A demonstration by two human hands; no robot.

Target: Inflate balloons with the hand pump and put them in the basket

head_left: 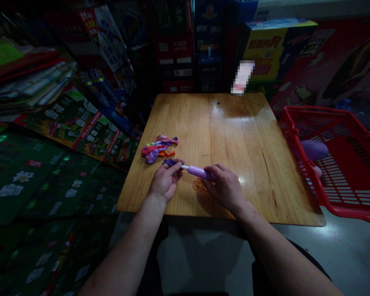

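Note:
My left hand (168, 179) pinches a deflated purple balloon (170, 162) near the table's front left. The white nozzle of a light purple hand pump (198, 172) meets the fingertips there; whether it sits inside the balloon's neck is too small to tell. Around the pump's other end my right hand (224, 186) is closed. Just beyond the left hand lies a small pile of deflated balloons (156, 150) in pink, purple and orange. Thin orange rings (198, 184) rest on the wood under the pump, partly hidden by the right hand.
The wooden table (234, 144) has stacked boxes (177, 49) behind it and green cartons (27, 176) at the left. On the right stands a red basket (336, 205) with an inflated purple balloon (314, 150) inside. A yellow and blue box (265, 51) is at the back right.

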